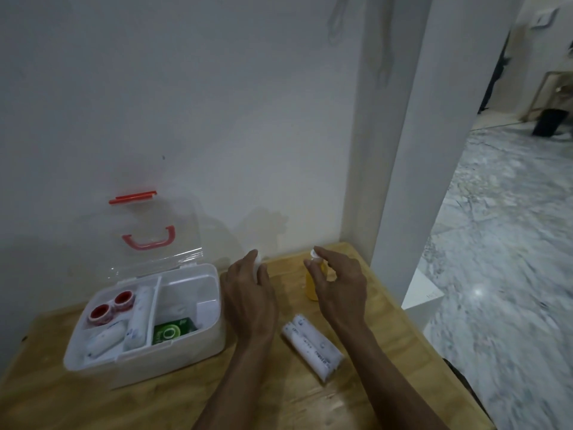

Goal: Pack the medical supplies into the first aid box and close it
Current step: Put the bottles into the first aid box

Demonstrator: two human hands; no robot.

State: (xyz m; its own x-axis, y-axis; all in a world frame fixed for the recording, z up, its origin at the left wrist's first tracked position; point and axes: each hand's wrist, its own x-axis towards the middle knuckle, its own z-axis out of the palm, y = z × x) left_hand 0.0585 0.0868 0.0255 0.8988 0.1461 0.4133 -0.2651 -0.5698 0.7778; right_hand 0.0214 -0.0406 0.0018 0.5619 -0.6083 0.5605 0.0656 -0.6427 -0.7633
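Note:
The first aid box (217,308) is translucent white and stands open at the left of the wooden table, its clear lid (155,243) with a red handle leaning on the wall. Inside lie two red tape rolls (111,307), white bandage rolls (139,318) and a green packet (173,330). My left hand (248,299) is right of the box, fingers curled round a small white object (258,264) that is mostly hidden. My right hand (338,283) pinches the white cap of a yellow bottle (311,285) standing near the wall. Two wrapped bandage rolls (313,349) lie between my forearms.
The white wall runs close behind the table, and a white pillar (403,181) stands at its back right corner. The table's right edge (418,336) drops to a marble floor (502,243). A white block (424,293) sits on the floor beside the table.

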